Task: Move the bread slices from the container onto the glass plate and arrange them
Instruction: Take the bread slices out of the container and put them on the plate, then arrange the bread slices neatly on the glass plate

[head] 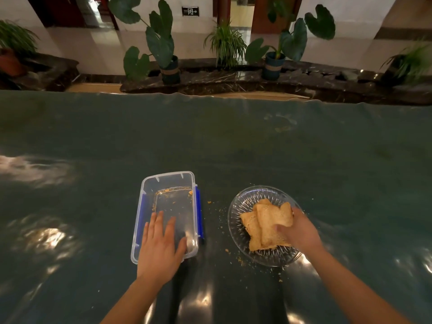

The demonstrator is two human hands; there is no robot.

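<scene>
We have our left hand (161, 246) spread flat, fingers wide, over the near end of the plastic container (167, 216), holding nothing and seemingly steadying it. The container sits left of centre on the dark green table cover (233, 146), and we see no slices left inside, only orange crumbs (173, 191) along its far edge and floor. Our right hand (299, 232) is over the near right part of the glass plate (243, 202), pinching the top bread slice (274, 215) between thumb and fingers. A second slice (251, 226) lies under it, peeking out to the left; whether more are hidden beneath we cannot tell.

By our reading the moving is done and what remains is the arranging, and that is where the trouble lies.

- The bread looks dry and crumbly, judging by the crumbs scattered on the cover between container and plate (221, 210). If we pinch too hard or drag the slice, a corner may break off.
- The stack sits toward the near side of the plate, its near edge close to the rim. A nudge toward us could push a slice over the rim onto the cover.
- The plate is ribbed glass on a glossy, wrinkled cover. Pressing down on its near right edge could tip or slide it, and no hand is holding it.
- Lifting the top slice carelessly may drag the lower one along.
</scene>
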